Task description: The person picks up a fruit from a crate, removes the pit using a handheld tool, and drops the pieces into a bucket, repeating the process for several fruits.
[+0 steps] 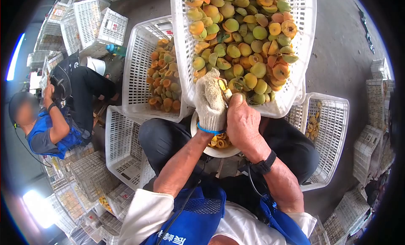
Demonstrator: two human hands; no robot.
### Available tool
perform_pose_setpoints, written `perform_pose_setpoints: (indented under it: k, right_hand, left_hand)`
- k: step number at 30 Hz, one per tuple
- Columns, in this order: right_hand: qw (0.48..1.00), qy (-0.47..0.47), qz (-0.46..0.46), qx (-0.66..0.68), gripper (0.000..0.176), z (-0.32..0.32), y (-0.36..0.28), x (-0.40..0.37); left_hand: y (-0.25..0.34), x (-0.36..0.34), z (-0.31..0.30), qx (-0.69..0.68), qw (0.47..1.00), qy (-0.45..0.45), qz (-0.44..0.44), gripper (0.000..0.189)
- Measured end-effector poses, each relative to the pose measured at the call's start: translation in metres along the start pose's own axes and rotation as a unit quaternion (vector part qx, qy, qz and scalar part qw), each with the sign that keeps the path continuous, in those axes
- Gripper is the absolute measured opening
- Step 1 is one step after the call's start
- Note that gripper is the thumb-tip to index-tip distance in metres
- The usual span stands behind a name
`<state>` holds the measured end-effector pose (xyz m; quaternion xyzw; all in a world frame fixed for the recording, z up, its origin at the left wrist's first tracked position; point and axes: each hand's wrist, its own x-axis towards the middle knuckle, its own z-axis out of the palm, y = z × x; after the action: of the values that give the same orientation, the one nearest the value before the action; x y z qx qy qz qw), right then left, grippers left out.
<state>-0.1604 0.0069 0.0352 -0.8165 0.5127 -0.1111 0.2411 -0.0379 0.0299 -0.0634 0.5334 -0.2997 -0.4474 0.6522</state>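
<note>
My left hand [209, 99], in a knitted off-white glove with a blue cuff, is closed round an apricot [222, 84] whose cut yellow flesh shows at the fingers. Pressed close beside it, my right hand [243, 120] is bare and closed; a small pale piece shows between the hands, but what the fist holds is mostly hidden. Both hands are at the near edge of a white plastic crate [310, 30] full of green and orange apricots [244, 49], some of them split. Below the wrists, a white bucket [225, 153] holds yellow-orange apricot pieces [219, 141].
To the left, a white crate [134, 55] holds apricot halves [164, 76]; another crate [122, 137] stands nearer. At right, a crate [337, 118] contains small yellow pieces [313, 126]. A person [59, 122] sits at far left. Stacked crates [88, 21] line the sides.
</note>
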Motion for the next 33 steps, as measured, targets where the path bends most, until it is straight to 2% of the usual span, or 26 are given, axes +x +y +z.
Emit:
perform_pose_setpoints:
  k: [4,6,8,10,12,15,17,18,19,21,22,24,26,29,30,31,33]
  right_hand:
    - [1.0,-0.005,0.001,0.007,0.013,-0.002,0.0,-0.002]
    - [0.998,-0.045,0.024,0.023,0.02,-0.002,0.001,-0.002]
    - [0.998,-0.04,0.013,0.04,0.023,-0.005,0.004,-0.001]
    - [0.998,-0.038,0.004,0.057,0.026,-0.007,0.009,-0.002]
    - [0.995,-0.074,-0.011,0.059,0.03,-0.007,0.013,-0.001]
    - [0.996,-0.062,-0.034,0.052,0.029,-0.005,0.022,-0.004]
    - [0.996,-0.058,-0.046,0.057,0.029,-0.006,0.029,-0.006]
    - [0.993,-0.074,-0.055,0.077,0.023,-0.014,0.03,-0.008]
    - [0.989,-0.089,-0.065,0.097,0.017,-0.02,0.032,-0.009]
    - [0.985,-0.103,-0.081,0.113,0.022,-0.024,0.036,-0.013]
    - [0.978,-0.115,-0.075,0.159,0.023,-0.026,0.037,-0.016]
    - [0.967,-0.132,-0.07,0.208,0.024,-0.03,0.037,-0.017]
    - [0.916,-0.215,-0.003,0.339,0.023,-0.037,0.037,-0.014]
    - [0.907,-0.24,0.019,0.347,0.025,-0.041,0.037,-0.009]
    - [0.907,-0.24,0.013,0.345,0.025,-0.041,0.039,-0.009]
    - [0.914,-0.244,0.021,0.324,0.026,-0.038,0.041,-0.008]
    - [0.919,-0.233,0.034,0.316,0.028,-0.036,0.038,-0.004]
  left_hand:
    - [0.014,-0.002,0.01,0.028,0.999,0.021,0.034,0.048]
    - [0.031,0.0,0.02,0.005,0.999,0.031,0.018,0.048]
    - [0.032,0.003,0.02,-0.016,0.999,0.039,0.0,0.049]
    - [0.025,0.007,0.012,0.203,0.971,0.017,0.127,0.047]
    - [0.027,0.009,0.01,0.238,0.96,0.003,0.145,0.047]
    - [0.041,0.008,0.014,0.26,0.951,-0.012,0.165,0.04]
    - [0.05,0.012,0.005,0.286,0.936,-0.087,0.185,0.036]
    - [0.064,0.014,0.009,0.279,0.932,-0.104,0.205,0.028]
    - [0.073,0.016,0.009,0.28,0.932,-0.103,0.207,0.028]
    - [0.083,0.015,0.003,0.159,0.972,-0.174,0.025,0.026]
    - [0.081,0.019,0.0,0.133,0.967,-0.206,0.064,0.027]
    - [0.085,0.024,-0.009,0.133,0.961,-0.24,0.039,0.028]
    - [0.085,0.026,-0.012,0.141,0.951,-0.275,0.012,0.029]
    - [0.082,0.028,-0.007,0.118,0.954,-0.276,-0.006,0.03]
    - [0.086,0.026,-0.005,0.108,0.956,-0.26,-0.086,0.029]
    - [0.091,0.021,0.003,0.085,0.964,-0.245,-0.064,0.028]
    - [0.082,0.022,0.002,0.128,0.957,-0.26,0.004,0.033]
